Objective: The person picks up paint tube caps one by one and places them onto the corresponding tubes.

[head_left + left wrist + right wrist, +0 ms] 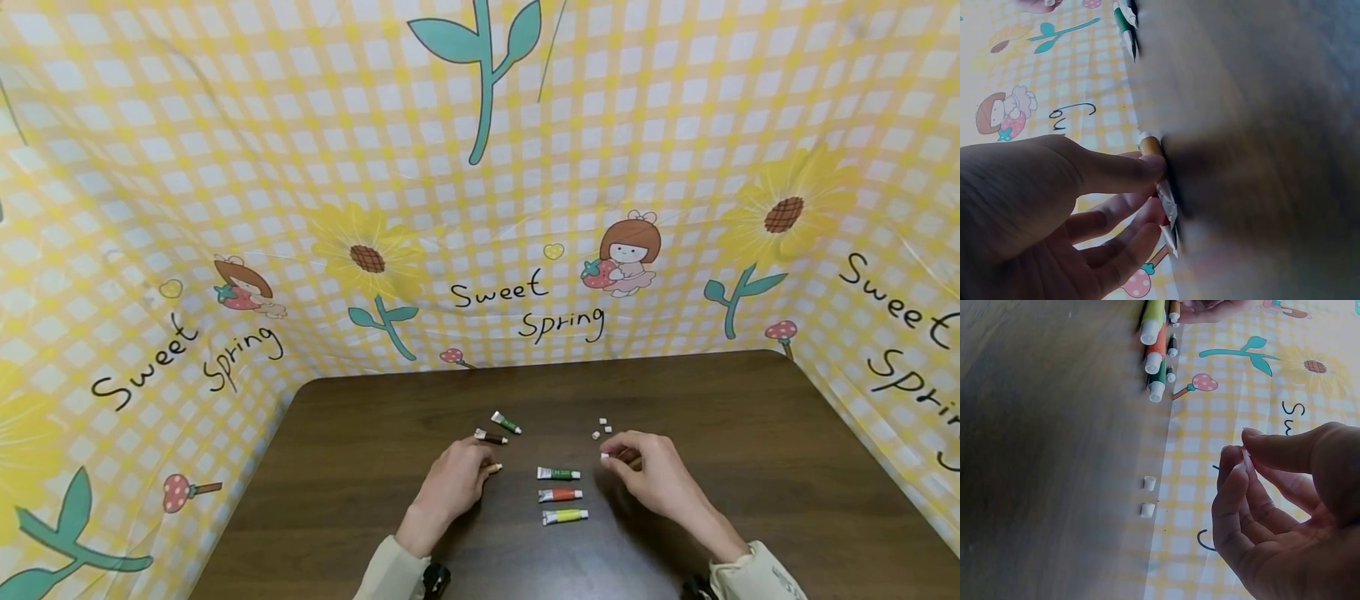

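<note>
Head view: I have the left hand pinching an ochre paint tube, the right hand a white cap; three tubes lie between them. I judge the held tube light, soft-walled, best gripped near its neck.

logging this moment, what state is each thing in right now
ochre tube: pinched in the left grip
white cap: pinched in the right grip
three loose caps: lying on the table
far green tube: lying slantwise
brown tube: lying down
near green tube: lying in row
orange-red tube: lying in row
yellow tube: lying in row
checked cloth: hanging, lightly creased
</note>
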Available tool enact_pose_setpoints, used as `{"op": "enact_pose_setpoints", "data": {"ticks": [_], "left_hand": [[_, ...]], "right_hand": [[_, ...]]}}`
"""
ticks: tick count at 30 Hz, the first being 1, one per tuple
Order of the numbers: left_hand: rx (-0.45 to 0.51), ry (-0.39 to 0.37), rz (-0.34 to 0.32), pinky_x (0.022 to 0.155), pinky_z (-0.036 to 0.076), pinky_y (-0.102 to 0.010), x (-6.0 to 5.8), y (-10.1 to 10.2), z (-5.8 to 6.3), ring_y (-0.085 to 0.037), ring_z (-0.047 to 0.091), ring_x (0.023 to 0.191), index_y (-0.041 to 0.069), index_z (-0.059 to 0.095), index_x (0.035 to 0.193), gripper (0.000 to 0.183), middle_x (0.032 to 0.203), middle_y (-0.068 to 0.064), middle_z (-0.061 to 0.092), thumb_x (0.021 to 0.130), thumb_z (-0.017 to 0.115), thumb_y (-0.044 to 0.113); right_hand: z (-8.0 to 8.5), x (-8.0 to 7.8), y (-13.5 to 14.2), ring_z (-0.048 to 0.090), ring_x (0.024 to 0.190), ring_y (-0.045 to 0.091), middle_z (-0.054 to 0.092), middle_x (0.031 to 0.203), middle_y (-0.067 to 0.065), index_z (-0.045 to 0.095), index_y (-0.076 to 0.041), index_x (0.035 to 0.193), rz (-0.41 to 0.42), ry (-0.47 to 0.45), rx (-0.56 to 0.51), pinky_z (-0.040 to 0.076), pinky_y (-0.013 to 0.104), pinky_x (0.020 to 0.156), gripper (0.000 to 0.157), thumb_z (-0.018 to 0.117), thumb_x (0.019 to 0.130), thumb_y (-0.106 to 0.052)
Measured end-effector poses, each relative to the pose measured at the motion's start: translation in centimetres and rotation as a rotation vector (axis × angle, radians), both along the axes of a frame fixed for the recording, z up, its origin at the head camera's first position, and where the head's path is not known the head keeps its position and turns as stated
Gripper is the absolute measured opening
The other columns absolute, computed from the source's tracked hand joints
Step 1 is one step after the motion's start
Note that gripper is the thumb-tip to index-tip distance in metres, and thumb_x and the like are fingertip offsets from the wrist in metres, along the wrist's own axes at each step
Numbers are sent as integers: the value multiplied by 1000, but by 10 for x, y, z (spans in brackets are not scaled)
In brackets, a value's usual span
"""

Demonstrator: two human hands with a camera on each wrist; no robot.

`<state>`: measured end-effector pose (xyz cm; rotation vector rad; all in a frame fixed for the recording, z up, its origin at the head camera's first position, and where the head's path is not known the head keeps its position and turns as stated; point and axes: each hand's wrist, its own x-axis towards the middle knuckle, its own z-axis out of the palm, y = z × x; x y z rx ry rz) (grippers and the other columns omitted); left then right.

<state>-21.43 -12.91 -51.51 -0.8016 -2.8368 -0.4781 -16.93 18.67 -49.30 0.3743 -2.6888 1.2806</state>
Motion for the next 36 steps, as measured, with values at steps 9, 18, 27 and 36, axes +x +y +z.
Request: {"op": "enact_pose_setpoints", "data": {"ticks": [9,18,27,36], "left_hand": [[-19,-19,-14,62,51,-32,4,0,4,-13,60,72,16,72,81,9,83,4,65,86,79,14],[-33,-1,-39,65,52,-35,12,8,14,-15,61,76,18,68,84,10,91,2,64,90,75,20],[-14,15,-78,67,53,-33,21,15,29,-13,60,78,18,71,89,5,90,5,63,90,75,17],[6,39,-124,66,54,-30,29,22,37,-12,61,81,18,72,95,9,93,5,62,88,76,13]], "right_hand": [[0,1,-1,66,73,6,73,88,-7,76,-17,93,23,39,-26,54,24,63,10,77,88,-9],[-4,3,-7,65,71,4,74,89,-7,77,-19,94,54,82,-68,55,24,62,13,78,87,-9],[-3,7,-10,66,71,5,74,88,-7,76,-19,95,85,59,-90,55,25,63,11,77,88,-11],[0,10,-15,65,73,5,74,89,-5,76,-14,94,100,64,-117,55,25,63,6,76,89,-11]]}}
